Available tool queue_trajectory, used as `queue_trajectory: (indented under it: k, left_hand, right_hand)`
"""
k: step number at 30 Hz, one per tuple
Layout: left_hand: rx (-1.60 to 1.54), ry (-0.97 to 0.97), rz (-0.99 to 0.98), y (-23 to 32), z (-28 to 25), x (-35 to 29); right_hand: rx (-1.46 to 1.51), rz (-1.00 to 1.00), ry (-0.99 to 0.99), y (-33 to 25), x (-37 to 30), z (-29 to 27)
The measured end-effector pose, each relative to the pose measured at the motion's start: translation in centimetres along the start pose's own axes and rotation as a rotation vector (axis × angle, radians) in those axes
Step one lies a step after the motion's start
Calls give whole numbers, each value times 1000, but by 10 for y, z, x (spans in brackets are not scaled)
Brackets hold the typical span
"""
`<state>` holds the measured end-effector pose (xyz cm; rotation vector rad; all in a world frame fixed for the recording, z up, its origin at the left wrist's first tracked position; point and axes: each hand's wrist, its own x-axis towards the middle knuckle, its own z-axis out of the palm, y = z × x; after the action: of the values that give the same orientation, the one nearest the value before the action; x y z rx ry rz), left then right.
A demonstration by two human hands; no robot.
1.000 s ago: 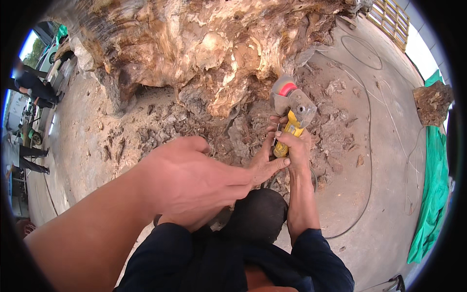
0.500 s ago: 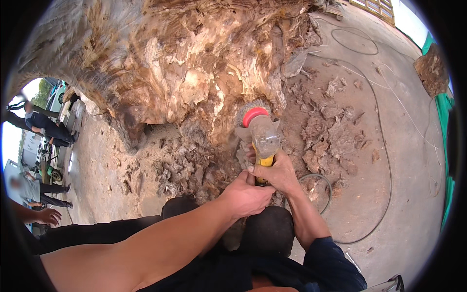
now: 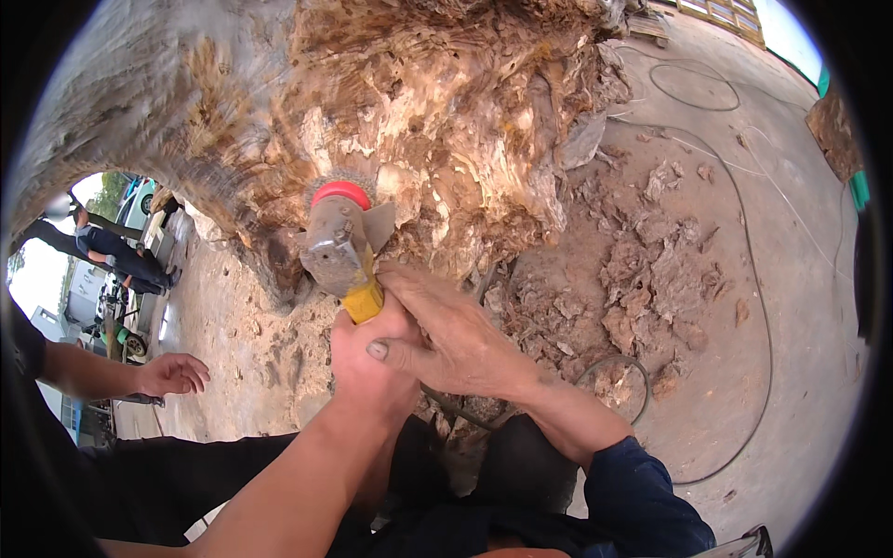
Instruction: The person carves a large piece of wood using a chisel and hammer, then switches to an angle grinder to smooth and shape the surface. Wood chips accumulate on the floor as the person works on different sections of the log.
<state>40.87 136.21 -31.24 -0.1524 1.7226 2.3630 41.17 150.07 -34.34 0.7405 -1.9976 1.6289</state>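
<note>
A yellow and grey angle grinder (image 3: 339, 251) carries a red-hubbed wire brush (image 3: 340, 191), up against the rough brown face of a huge tree stump (image 3: 419, 112). My right hand (image 3: 456, 339), in a dark blue sleeve, is closed about the grinder's handle. Its thumb lies over a paler fist (image 3: 367, 349) wrapped round the yellow grip. That fist's bare arm comes from the lower left and looks like a co-worker's. Beneath it shows a strip of skin, apparently my left forearm (image 3: 377, 479); my left hand's fingers are hidden.
A co-worker's other hand (image 3: 175, 374) hangs open at the left. Torn bark (image 3: 642, 270) litters the ground, and a cable (image 3: 767, 372) curves over the concrete at right. People stand farther off at left (image 3: 121, 256). A wood block (image 3: 834, 135) is at the far right.
The grinder has moved left along the stump, with the hands on it. My right hand now overlaps the paler fist. The co-worker's free hand has come farther into view.
</note>
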Motion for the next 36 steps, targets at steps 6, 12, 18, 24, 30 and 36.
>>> queue_trajectory:
  k: [6, 12, 18, 24, 30, 36]
  left_hand:
    - [-428, -216, -336, 105, -134, 23]
    - [631, -495, -335, 177, -149, 47]
    - [771, -395, 191, 175, -136, 30]
    - [1618, -310, 486, 51, -125, -6]
    - [1915, -509, 378, -30, -109, -40]
    - [1971, -471, 167, -31, -100, -116]
  right_hand:
    - [33, 328, -78, 41, -66, -8]
    - [-605, 1001, 107, 109, -222, -77]
    - [-1405, 943, 877, 58, -405, -173]
    - [-827, 1884, -135, 52, -581, -119]
    - [-860, 1942, 58, 52, -614, -72]
    - [-625, 1911, 111, 57, -658, -71]
